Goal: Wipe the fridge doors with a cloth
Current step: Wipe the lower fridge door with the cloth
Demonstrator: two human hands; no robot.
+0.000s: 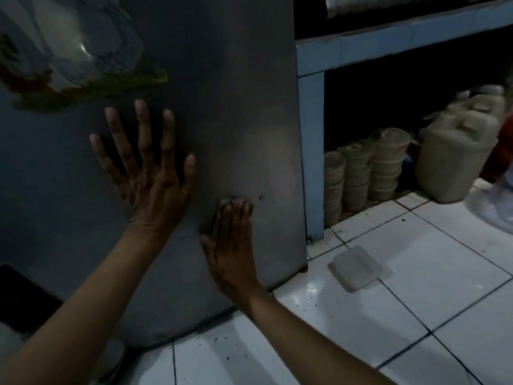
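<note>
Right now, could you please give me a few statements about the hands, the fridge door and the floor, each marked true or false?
1. The left hand is spread open, flat against the grey metal fridge door. True.
2. The right hand hangs clear of the door. False: it presses against the door, with a small bit of cloth showing at the fingertips.
3. A translucent rectangular plastic lid lies on the white tiled floor. True.
4. The stacked round plastic tubs sit on top of the blue tiled counter. False: they stand under it.
5. A pale plastic jerrycan stands right of the tubs. True.
</note>
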